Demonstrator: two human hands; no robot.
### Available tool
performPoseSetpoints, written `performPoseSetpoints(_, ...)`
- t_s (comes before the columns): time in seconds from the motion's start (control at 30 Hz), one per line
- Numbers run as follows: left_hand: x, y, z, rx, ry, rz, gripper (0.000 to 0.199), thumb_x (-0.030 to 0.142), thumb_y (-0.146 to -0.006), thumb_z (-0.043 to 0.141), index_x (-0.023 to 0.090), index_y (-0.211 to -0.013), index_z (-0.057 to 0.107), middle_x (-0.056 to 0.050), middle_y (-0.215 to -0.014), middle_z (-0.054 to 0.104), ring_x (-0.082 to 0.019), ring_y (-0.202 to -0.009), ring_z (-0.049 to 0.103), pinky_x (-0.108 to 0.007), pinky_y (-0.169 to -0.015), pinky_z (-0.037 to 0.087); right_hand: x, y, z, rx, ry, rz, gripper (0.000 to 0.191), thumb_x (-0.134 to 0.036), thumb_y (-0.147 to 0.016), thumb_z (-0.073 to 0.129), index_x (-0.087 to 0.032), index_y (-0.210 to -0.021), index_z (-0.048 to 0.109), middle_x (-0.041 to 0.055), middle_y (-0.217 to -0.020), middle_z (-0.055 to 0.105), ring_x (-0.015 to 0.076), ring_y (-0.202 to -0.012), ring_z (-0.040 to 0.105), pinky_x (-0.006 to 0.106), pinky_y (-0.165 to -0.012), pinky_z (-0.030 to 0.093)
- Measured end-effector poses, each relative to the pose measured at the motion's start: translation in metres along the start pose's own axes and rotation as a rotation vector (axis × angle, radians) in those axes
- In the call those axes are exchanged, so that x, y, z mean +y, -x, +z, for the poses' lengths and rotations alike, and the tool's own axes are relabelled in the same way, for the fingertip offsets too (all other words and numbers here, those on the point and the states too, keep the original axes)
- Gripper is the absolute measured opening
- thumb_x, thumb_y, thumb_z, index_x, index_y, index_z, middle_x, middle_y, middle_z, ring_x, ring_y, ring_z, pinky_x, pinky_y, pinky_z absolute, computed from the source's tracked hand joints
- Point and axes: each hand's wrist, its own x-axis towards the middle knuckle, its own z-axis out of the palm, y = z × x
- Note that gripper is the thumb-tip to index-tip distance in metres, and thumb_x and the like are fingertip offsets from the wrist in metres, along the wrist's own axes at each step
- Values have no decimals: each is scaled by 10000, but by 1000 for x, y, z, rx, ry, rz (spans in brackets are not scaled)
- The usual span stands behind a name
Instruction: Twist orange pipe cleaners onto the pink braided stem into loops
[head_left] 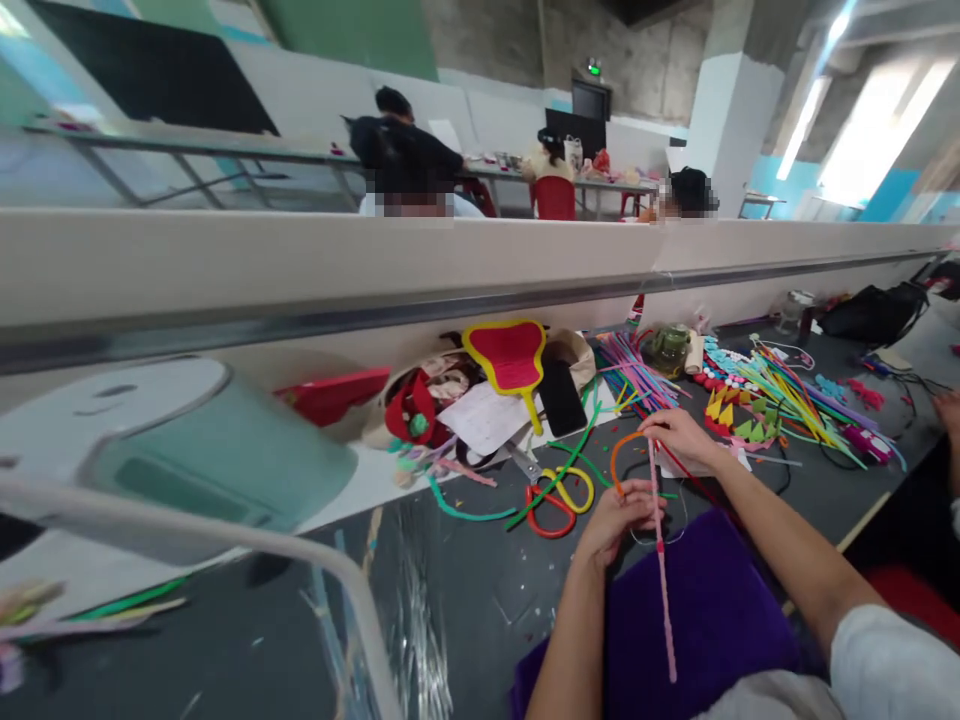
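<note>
Near the table's front edge, my left hand [626,515] is closed around the lower end of an orange pipe cleaner [615,457], which arches up to my right hand. My right hand [681,437] pinches its upper end, next to the top of a pink pipe cleaner [664,600]. The pink one hangs down past the fingers of my left hand, over a purple cloth [697,610]. To the left lie scissors [551,505] with red and yellow handles, with a green pipe cleaner [555,490] across them.
A black phone [562,398] and a red-and-yellow fan-shaped piece [510,357] lie behind the scissors. Colourful pipe cleaners [802,395] are heaped at the right. A pale green bin [232,450] and silver strands [420,620] are at the left. Other people sit beyond the partition [300,260].
</note>
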Motion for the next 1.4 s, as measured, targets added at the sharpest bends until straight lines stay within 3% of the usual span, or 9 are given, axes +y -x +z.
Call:
performPoseSetpoints(0.17,-3,2,1,-73,-6,-25,420,443,-732,702,103,-969,634,-169,-893,714,-204,-705,690,-264,-561,516,2,-17,-19,198,49,57,210,-311,-750,580,-172,-759,737,-3,-573,656,143,-509,527,246,-534,396)
performPoseSetpoints(0.3,-9,-4,-2,-59,-27,33,420,520,-728,667,105,-773,631,11,-489,559,-37,-321,403,-156,-343,275,-1,-25,-35,336,94,63,190,-314,-716,608,-168,-722,730,17,-630,670,155,-584,535,254,-573,382)
performPoseSetpoints(0.4,-9,-7,-5,-52,-14,77,436,559,-725,641,125,-713,601,98,-393,359,-5,-296,188,-149,-330,110,-9,-22,-39,348,112,58,172,-311,-695,626,-169,-681,722,9,-596,650,147,-572,517,250,-564,368)
performPoseSetpoints(0.53,-6,-6,-8,-61,-22,89,431,552,-696,665,129,-661,589,103,-385,315,-13,-320,148,-165,-339,70,-18,-18,-36,311,105,52,208,-344,-701,624,-159,-648,703,-19,-485,570,122,-482,461,234,-498,339)
performPoseSetpoints(0.83,-6,-3,-11,-41,-91,51,408,497,-732,653,99,-643,643,74,-357,358,-17,-301,174,-189,-338,62,-17,-38,-24,161,-52,56,250,-391,-707,629,-151,-702,698,-30,-479,548,95,-421,417,212,-426,320)
performPoseSetpoints(1.07,-7,-3,-13,56,-39,103,363,479,-726,665,124,-797,645,23,-494,563,-22,-294,296,-165,-308,138,-5,-39,-20,133,-128,74,288,-417,-701,647,-146,-761,721,-27,-507,582,98,-420,449,210,-417,351)
performPoseSetpoints(1.23,-8,-6,-15,151,-24,176,372,455,-703,707,98,-791,651,-29,-543,636,-55,-325,444,-167,-312,285,1,-31,-21,272,-137,66,314,-404,-765,585,-175,-939,713,29,-714,690,168,-596,593,285,-565,478)
performPoseSetpoints(1.33,-6,-6,-18,224,-10,237,401,461,-672,737,103,-835,656,-44,-617,672,-83,-418,545,-175,-378,399,-18,-20,-33,403,-148,52,323,-410,-808,557,-188,-1006,683,76,-941,702,224,-837,626,362,-756,491)
performPoseSetpoints(1.4,-5,-6,-20,269,4,269,404,456,-666,745,110,-854,657,-52,-664,687,-95,-470,581,-185,-422,443,-41,-6,-43,415,-182,30,317,-442,-813,566,-200,-981,684,72,-916,703,226,-817,634,377,-773,492)
